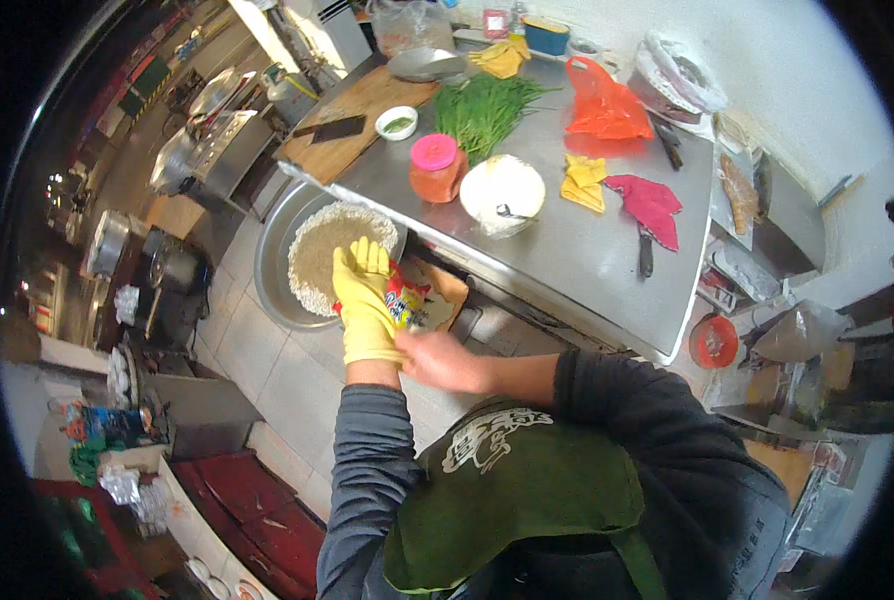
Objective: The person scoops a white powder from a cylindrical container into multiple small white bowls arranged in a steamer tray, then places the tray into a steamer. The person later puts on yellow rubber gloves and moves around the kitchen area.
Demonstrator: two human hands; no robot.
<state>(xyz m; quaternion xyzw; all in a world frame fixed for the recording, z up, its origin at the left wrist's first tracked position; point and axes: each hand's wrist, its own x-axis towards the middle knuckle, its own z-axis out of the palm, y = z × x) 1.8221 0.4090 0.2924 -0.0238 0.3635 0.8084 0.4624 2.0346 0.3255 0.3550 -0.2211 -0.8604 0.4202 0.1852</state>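
My left hand [366, 300] wears a yellow rubber glove, palm up, with its fingers apart. My bare right hand [443, 361] grips the cuff of that glove at the wrist. Beyond the gloved fingers, a wide metal basin [273, 300] on the floor holds a pale, grain-like food with a brown powdery layer on top [327, 244]. A red and yellow printed packet [409, 298] shows just right of the glove, partly hidden by it. Whether either hand touches the packet cannot be told.
A steel table [597, 277] bears green chives [484, 112], a pink-lidded jar [438, 169], a white tub [502, 191], a red plastic bag [604, 105], cloths and a knife [645, 255]. Its edge runs beside the basin. A black stove [173, 274] stands at left, a red bucket [715, 341] at right.
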